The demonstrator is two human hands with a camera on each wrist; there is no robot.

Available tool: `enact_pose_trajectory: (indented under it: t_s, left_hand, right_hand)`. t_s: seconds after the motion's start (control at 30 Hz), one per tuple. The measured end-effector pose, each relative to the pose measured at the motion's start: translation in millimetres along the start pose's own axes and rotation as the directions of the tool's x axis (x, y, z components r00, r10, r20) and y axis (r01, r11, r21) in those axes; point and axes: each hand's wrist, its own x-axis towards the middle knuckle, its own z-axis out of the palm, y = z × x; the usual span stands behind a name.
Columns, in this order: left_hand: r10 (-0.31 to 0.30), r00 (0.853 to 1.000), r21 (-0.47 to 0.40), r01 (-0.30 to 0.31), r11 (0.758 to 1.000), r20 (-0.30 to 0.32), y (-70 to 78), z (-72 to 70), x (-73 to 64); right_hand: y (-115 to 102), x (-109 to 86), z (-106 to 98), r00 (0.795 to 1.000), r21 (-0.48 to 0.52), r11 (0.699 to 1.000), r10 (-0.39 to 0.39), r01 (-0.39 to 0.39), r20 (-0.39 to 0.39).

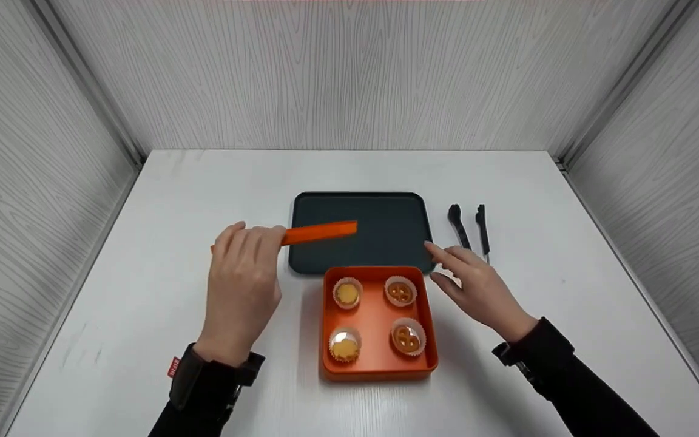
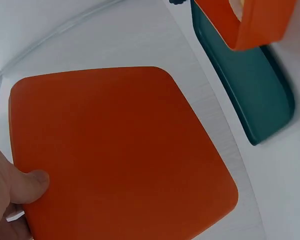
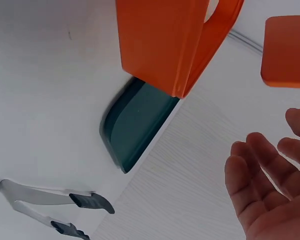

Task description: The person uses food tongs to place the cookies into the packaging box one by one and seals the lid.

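Observation:
My left hand (image 1: 241,276) grips an orange lid (image 1: 323,232) by its edge, raised over the left part of the dark tray. The left wrist view shows the broad face of this lid (image 2: 120,145), with the thumb (image 2: 34,185) pressed on it. Below stands an orange box (image 1: 377,321), uncovered. Inside it, two paper cups with yellow pieces (image 1: 346,294) sit at left and two with brown pretzel-shaped pieces (image 1: 400,293) at right. My right hand (image 1: 480,288) hovers beside the box's right side, fingers loosely spread and holding nothing.
Behind the box lies a dark green tray (image 1: 386,212), its near edge overlapped by the box in view. Tongs with black tips (image 3: 90,201) rest on the white table (image 1: 204,182) to the tray's right. Grey wood-grain panels (image 1: 349,79) enclose the table's back and sides.

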Motion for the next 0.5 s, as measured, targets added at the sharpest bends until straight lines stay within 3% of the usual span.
enact_pose_trajectory:
  t_s: [0.3, 0.5]
  left_hand:
    - [0.162, 0.987, -0.087, -0.161, 0.983, 0.013, 37.2, 5.2, 7.1]
    - [0.208, 0.977, -0.127, -0.201, 0.971, 0.043, 48.8, 9.7, 4.4]
  right_hand:
    - [-24, 21.9, 7, 0.991, 0.045, 0.990, -0.131, 0.131, -0.004]
    - [-29, 24.6, 10, 0.982, 0.057, 0.983, -0.171, 0.176, -0.082]
